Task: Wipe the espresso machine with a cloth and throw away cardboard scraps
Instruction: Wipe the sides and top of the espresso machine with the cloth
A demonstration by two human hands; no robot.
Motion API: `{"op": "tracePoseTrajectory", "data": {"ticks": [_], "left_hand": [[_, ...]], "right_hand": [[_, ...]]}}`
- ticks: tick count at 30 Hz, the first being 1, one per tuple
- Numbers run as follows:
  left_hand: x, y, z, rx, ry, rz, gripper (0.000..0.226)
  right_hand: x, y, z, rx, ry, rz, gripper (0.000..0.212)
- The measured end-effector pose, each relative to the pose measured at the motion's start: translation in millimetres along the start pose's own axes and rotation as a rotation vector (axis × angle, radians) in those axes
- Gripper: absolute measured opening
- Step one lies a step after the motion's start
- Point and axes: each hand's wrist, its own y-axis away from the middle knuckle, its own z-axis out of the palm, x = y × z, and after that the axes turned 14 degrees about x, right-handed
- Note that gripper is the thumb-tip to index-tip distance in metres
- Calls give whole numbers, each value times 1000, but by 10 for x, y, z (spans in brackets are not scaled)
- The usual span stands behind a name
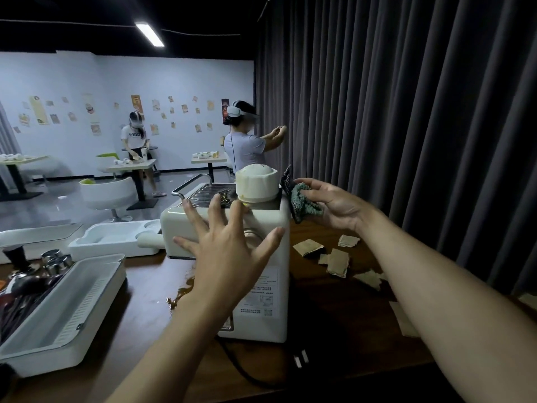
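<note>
1. Progress looks early. The right hand [334, 205] has its grip closed around a bunched green-and-dark cloth [305, 202], which it holds just beside the upper right edge of the espresso machine [270, 289], next to the cream domed lid [255, 184] on top.
2. The left hand [229, 251] is in front of the machine's upper near face. Its grip is wide, with fingers spread and nothing in it (whether the fingertips touch the casing I cannot tell).
3. The machine stands on the dark tabletop [145, 330], and nothing on its surface shows which faces have been wiped. I judge most of the wiping is still to do.
4. The cardboard scraps [337, 261] lie scattered on the tabletop to the right of the machine. Neither hand holds any, and no bin is in view, so none of the throwing away is done yet.
5. A glossy brown patch [180, 295] beside the machine's left side looks wet and may also need the cloth.
</note>
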Motion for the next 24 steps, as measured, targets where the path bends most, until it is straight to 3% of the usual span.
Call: {"op": "tracePoseTrajectory", "data": {"ticks": [8, 14, 19, 24], "left_hand": [[-362, -165, -214, -18, 214, 42, 55], [-241, 136, -342, -48, -8, -17, 67], [-251, 201, -241, -7, 279, -107, 64], [-553, 1, -275, -22, 463, -64, 54]], "right_hand": [[-9, 172, -142, -37, 149, -56, 39], [125, 286, -17, 24, 52, -71, 30], [125, 474, 86, 84, 36, -92, 33], [214, 807, 172, 158, 59, -174, 33]]}}
